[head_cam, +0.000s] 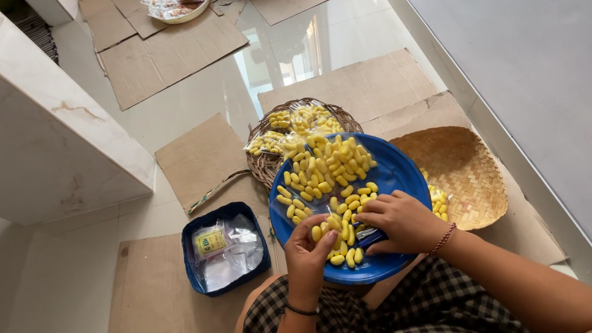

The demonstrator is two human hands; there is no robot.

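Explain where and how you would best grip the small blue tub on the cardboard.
Grip the blue tub by its two long side walls, coming from above. Its open top faces up, its walls stand upright, and the clear packets inside sit below the rim, so the outer walls are free.

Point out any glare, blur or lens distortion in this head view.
Head view: window glare shines off the glossy floor tiles; wide-angle lens bows the wall edge; blue plate, left hand and right hand look sharp; shadows are soft.
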